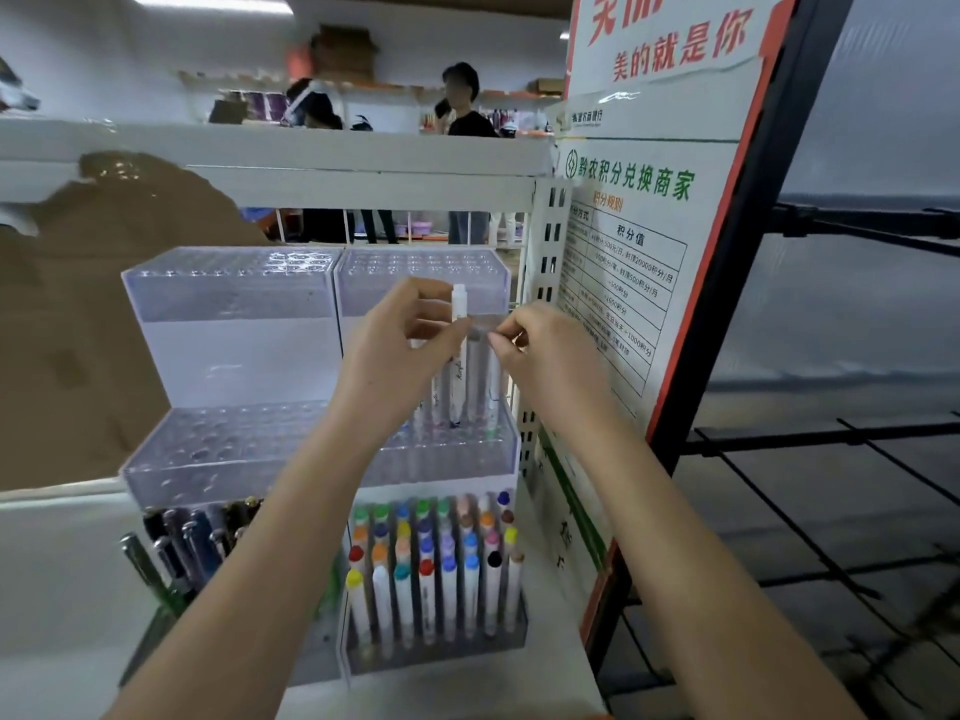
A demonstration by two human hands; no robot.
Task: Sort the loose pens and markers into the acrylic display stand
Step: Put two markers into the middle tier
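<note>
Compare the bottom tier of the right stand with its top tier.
The bottom tier is packed with white markers with coloured caps; the top tier shows only empty holes. The bottom tier sits lowest and nearest the camera, the top tier highest and furthest back. Both are clear acrylic.

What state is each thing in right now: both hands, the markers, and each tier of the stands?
Left hand: grips a white marker, upright.
Right hand: pinches the top of a marker; blurred.
Right stand, middle tier: a few markers stand in its holes.
Right stand, bottom tier: full of colour-capped markers.
Left stand, middle tier: holes unfilled.
Left stand, bottom tier: dark pens.
</note>
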